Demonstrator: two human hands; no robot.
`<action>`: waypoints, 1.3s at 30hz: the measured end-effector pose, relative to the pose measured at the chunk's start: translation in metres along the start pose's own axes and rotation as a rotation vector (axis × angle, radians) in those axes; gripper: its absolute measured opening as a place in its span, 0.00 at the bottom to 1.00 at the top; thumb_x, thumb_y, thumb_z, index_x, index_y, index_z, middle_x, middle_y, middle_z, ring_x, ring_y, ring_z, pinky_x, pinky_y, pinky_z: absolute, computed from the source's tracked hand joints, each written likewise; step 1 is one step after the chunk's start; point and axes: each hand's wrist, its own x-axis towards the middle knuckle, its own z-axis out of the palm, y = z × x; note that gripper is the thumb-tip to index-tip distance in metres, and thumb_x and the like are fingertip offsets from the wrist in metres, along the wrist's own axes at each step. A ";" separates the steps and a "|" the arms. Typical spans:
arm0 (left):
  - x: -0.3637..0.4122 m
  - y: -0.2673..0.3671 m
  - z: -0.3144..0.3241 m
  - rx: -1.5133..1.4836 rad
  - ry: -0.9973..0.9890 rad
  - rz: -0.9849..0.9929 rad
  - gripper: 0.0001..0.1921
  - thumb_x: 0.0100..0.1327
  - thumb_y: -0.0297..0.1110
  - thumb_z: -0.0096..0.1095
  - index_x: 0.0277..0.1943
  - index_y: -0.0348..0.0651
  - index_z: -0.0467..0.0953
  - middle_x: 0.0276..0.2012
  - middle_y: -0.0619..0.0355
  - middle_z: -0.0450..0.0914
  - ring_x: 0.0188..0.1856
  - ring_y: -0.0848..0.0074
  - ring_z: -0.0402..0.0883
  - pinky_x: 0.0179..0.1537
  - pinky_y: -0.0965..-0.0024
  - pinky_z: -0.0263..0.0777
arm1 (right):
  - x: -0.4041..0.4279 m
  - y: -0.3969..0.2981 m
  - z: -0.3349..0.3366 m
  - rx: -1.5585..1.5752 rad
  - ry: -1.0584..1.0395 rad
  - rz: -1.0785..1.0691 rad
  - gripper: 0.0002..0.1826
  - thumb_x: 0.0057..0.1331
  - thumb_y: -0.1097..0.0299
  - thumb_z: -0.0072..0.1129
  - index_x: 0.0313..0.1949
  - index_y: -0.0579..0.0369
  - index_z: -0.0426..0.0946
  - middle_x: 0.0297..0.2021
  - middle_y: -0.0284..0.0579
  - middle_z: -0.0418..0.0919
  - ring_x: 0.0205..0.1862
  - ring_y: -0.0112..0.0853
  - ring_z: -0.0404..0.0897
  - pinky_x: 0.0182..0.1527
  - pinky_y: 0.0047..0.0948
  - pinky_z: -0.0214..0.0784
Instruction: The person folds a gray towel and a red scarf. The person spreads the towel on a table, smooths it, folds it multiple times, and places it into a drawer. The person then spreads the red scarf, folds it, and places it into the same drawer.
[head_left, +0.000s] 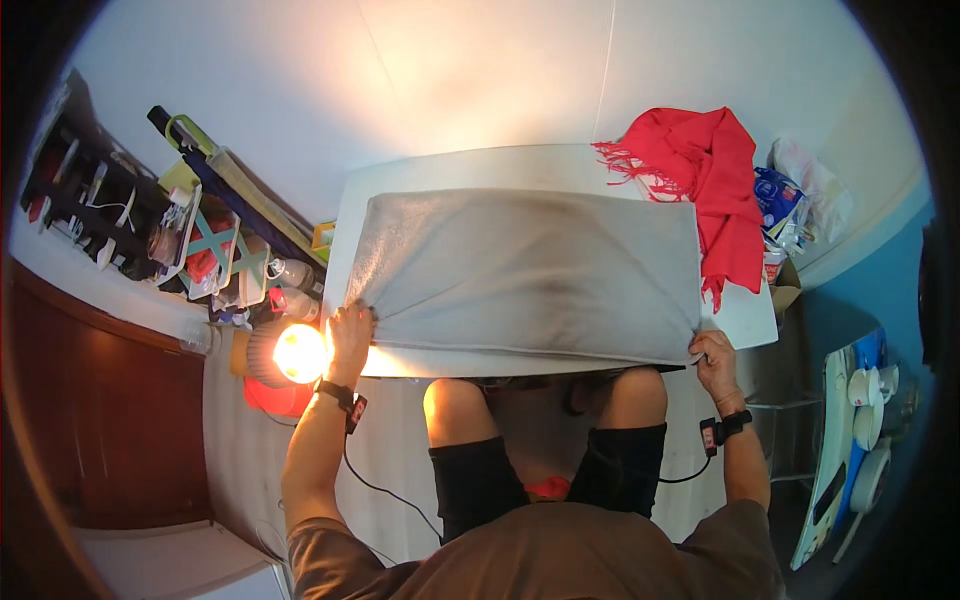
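A grey cloth (525, 270), probably a towel, lies spread across a white table (420, 169) in front of me. Creases fan out over it from both near corners. My left hand (350, 337) grips the cloth at its near left side, beside the glowing lamp. At the near right corner, my right hand (714, 360) pinches the edge between thumb and fingers. A wrist strap with a small cabled device sits on each wrist. The fingertips of my left hand are partly hidden in the cloth.
A lit lamp (300, 354) stands close to my left hand. A red fringed scarf (720, 187) hangs over the table's right end, near plastic bags (810, 187). Bottles (296, 276), umbrellas (232, 195) and a loaded rack (217, 247) crowd the left side. Dark cables run near my legs.
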 end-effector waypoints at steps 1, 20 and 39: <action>0.000 -0.001 -0.001 0.014 -0.023 -0.022 0.09 0.56 0.43 0.60 0.36 0.51 0.73 0.37 0.62 0.74 0.40 0.71 0.75 0.39 0.66 0.68 | 0.002 -0.002 -0.001 0.047 0.063 -0.003 0.13 0.40 0.90 0.49 0.24 0.59 0.72 0.29 0.46 0.76 0.35 0.44 0.75 0.41 0.37 0.69; 0.007 0.000 -0.022 0.067 -0.057 0.075 0.02 0.51 0.32 0.60 0.26 0.47 0.74 0.20 0.61 0.78 0.24 0.73 0.81 0.22 0.68 0.70 | 0.014 -0.003 -0.017 -0.334 -0.369 -0.366 0.21 0.44 0.79 0.55 0.42 0.63 0.72 0.35 0.49 0.74 0.39 0.45 0.75 0.43 0.42 0.69; 0.019 -0.129 -0.268 -0.390 0.442 0.013 0.09 0.38 0.28 0.63 0.26 0.41 0.72 0.25 0.49 0.74 0.31 0.53 0.76 0.29 0.56 0.68 | 0.134 -0.068 -0.233 -0.008 -0.011 0.022 0.08 0.40 0.83 0.45 0.24 0.64 0.70 0.16 0.39 0.65 0.23 0.24 0.63 0.25 0.27 0.56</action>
